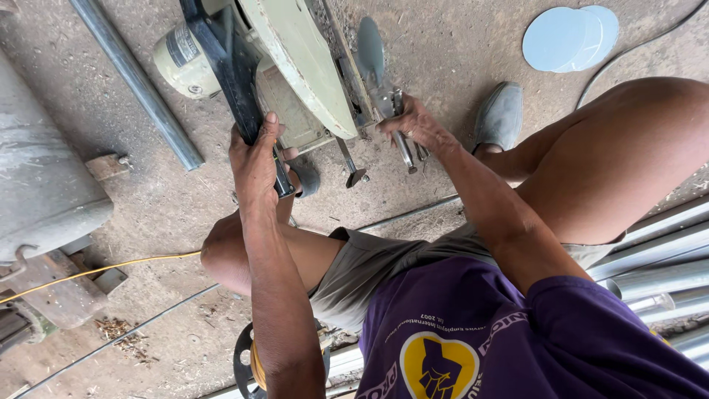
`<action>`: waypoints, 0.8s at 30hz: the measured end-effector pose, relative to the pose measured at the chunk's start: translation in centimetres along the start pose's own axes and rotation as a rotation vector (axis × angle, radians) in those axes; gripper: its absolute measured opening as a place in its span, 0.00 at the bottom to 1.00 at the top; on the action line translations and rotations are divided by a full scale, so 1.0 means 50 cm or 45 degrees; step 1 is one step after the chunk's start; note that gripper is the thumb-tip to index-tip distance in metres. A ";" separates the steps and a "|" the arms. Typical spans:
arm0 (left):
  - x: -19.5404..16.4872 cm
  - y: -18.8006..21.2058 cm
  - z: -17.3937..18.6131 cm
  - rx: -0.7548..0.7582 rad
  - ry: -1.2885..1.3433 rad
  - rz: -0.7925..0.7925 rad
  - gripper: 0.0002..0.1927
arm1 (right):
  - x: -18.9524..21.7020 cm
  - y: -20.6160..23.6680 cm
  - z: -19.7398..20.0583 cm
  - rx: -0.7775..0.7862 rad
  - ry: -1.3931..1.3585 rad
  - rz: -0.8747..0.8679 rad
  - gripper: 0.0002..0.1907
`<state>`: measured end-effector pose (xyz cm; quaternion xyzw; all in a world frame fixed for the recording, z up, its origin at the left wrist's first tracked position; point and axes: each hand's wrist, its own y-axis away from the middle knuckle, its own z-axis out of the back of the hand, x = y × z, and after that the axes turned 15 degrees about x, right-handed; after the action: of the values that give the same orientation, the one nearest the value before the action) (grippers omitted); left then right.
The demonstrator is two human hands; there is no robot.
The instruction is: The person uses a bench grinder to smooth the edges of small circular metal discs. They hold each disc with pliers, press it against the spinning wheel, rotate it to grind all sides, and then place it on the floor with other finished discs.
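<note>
A pale green chop saw [292, 70] stands on the dirt floor ahead of me, its blade guard slanting down toward my knees. My left hand [255, 159] is wrapped around the saw's long black handle [229, 63]. My right hand [413, 122] rests on the metal vise [384, 96] beside the guard, fingers closed over a short metal piece by the vise's handles [405, 151]. I am crouched, both bare knees in view, wearing a purple shirt and grey shorts.
A long grey pipe [136, 81] lies on the floor at the left. Two round pale discs [569, 37] sit at top right. Several metal tubes [657, 258] are stacked at the right. A yellow cord [103, 270] crosses the left floor beside rusty machinery [52, 185].
</note>
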<state>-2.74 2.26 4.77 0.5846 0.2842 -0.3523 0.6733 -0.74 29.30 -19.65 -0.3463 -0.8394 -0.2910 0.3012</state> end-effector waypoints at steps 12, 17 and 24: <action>-0.003 0.015 -0.003 0.054 0.110 0.048 0.27 | 0.136 0.026 -0.059 0.064 1.023 -0.724 0.30; -0.006 0.034 -0.003 0.040 0.110 0.002 0.25 | 0.153 0.072 -0.065 0.076 0.964 -0.756 0.28; 0.030 0.015 0.011 0.029 0.140 -0.012 0.26 | 0.155 0.091 -0.012 0.153 1.338 -0.976 0.22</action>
<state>-1.24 1.54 4.10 0.6093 0.3194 -0.3261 0.6484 -1.60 34.68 -12.51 0.1835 -0.6592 -0.4608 0.5653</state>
